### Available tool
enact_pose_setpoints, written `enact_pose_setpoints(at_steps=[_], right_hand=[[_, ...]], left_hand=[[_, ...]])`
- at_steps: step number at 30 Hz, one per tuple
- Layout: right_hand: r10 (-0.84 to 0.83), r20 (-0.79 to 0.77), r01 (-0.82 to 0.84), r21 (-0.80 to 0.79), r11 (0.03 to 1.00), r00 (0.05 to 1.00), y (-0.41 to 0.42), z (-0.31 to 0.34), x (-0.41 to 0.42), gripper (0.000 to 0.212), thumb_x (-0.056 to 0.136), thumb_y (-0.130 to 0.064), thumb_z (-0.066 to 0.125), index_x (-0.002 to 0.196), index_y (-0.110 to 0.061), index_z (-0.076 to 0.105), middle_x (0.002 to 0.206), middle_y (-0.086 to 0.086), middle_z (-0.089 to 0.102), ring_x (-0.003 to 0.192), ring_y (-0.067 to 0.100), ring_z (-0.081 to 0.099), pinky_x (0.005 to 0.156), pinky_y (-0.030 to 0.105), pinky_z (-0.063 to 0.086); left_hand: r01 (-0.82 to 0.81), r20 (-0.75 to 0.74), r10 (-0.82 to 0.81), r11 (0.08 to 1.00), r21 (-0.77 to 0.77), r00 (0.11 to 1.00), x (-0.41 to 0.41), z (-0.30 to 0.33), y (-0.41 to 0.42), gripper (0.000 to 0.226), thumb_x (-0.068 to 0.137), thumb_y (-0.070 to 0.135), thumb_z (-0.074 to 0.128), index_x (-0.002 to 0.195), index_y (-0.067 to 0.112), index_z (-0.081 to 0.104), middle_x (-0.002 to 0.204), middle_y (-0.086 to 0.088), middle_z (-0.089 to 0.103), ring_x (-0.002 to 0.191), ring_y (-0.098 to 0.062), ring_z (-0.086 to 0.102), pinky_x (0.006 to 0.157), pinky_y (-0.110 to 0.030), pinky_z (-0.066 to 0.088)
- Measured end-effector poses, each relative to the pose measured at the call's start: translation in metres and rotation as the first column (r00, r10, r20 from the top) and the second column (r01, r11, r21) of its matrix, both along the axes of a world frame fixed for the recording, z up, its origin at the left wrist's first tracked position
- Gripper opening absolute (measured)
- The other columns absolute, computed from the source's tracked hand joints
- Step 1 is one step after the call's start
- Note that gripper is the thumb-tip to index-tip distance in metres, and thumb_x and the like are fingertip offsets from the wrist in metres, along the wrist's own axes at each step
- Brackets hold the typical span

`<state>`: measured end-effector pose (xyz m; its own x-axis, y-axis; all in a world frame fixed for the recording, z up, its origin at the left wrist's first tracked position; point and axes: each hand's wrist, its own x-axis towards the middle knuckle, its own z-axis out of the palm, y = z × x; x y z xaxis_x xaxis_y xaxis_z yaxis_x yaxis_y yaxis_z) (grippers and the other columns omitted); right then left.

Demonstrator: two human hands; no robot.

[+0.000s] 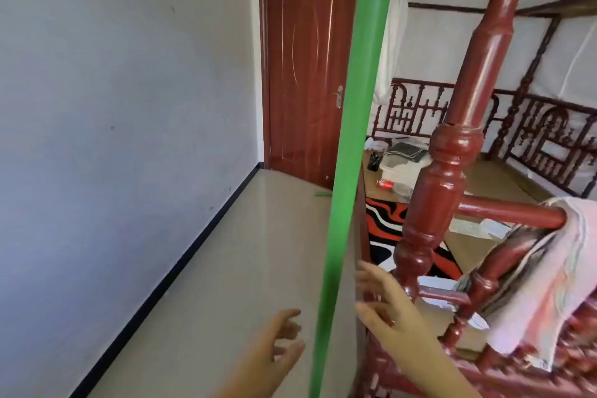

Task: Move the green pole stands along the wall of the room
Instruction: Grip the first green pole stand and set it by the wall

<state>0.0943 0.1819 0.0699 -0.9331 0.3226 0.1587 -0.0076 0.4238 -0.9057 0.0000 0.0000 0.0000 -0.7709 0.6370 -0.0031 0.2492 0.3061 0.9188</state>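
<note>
Your hands, left hand (277,342) and right hand (384,304), are spread wide and empty on either side of the upright green pole (349,152); neither touches it, and the left looks slightly nearer.

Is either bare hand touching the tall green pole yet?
Apart. The head view shows floor between the open left hand and the tall green pole, and a gap before the open right hand.

A tall green pole (352,139) stands between two open hands: the left hand (274,349) and the right hand (387,310) are both near it, not touching.
</note>
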Motion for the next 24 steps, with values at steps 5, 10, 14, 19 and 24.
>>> enact_pose_setpoints(at_steps=[5,10,14,19,24], right_hand=[[0.192,0.096,-0.197,0.047,0.979,0.977,-0.010,0.020,-0.031,0.056,0.085,-0.028,0.055,0.135,-0.034,0.029,0.131,-0.013,0.050,0.121,0.000,0.046,0.103,0.029,0.041],[0.187,0.075,-0.190,0.040,0.981,0.980,-0.016,0.019,-0.040,0.033,0.089,-0.018,0.050,0.116,-0.034,0.043,0.117,-0.006,0.060,0.114,0.010,0.054,0.103,0.037,0.044],[0.202,0.062,-0.204,0.026,0.979,0.977,-0.018,0.019,-0.045,0.026,0.088,-0.016,0.052,0.098,-0.040,0.048,0.106,-0.008,0.062,0.107,0.011,0.058,0.097,0.041,0.049],[0.301,0.051,-0.302,0.015,0.953,0.952,-0.041,0.020,-0.057,0.023,0.087,-0.017,0.053,0.095,-0.038,0.048,0.103,-0.008,0.061,0.103,0.012,0.059,0.093,0.039,0.051],[0.420,0.051,-0.421,0.001,0.907,0.906,-0.088,0.015,-0.088,0.016,0.085,-0.018,0.056,0.099,-0.021,0.050,0.101,0.000,0.064,0.100,0.014,0.061,0.090,0.044,0.052]], left_hand=[[0.028,0.018,-0.028,1.000,-0.014,0.999,0.000,0.001,0.036,0.036,0.085,0.022,0.055,0.118,0.030,0.041,0.116,0.008,0.053,0.111,-0.002,0.049,0.098,-0.028,0.044],[-0.024,0.083,0.026,0.999,-0.033,0.996,0.006,-0.012,0.052,0.024,0.089,0.023,0.049,0.110,0.013,0.046,0.099,-0.001,0.053,0.093,-0.016,0.054,0.076,-0.024,0.044],[-0.075,0.066,0.078,0.996,-0.048,0.995,0.006,-0.018,0.053,0.017,0.090,0.021,0.045,0.102,0.009,0.046,0.088,-0.008,0.050,0.080,-0.017,0.049,0.068,-0.026,0.042],[-0.205,0.022,0.210,0.971,-0.121,0.978,0.006,-0.020,0.031,0.020,0.091,0.025,0.043,0.107,0.012,0.044,0.088,-0.009,0.053,0.079,-0.020,0.053,0.072,-0.034,0.047],[-0.363,-0.058,0.358,0.916,-0.171,0.932,-0.006,-0.024,-0.020,0.029,0.091,0.029,0.044,0.113,0.011,0.043,0.092,-0.019,0.061,0.084,-0.033,0.059,0.079,-0.048,0.050]])
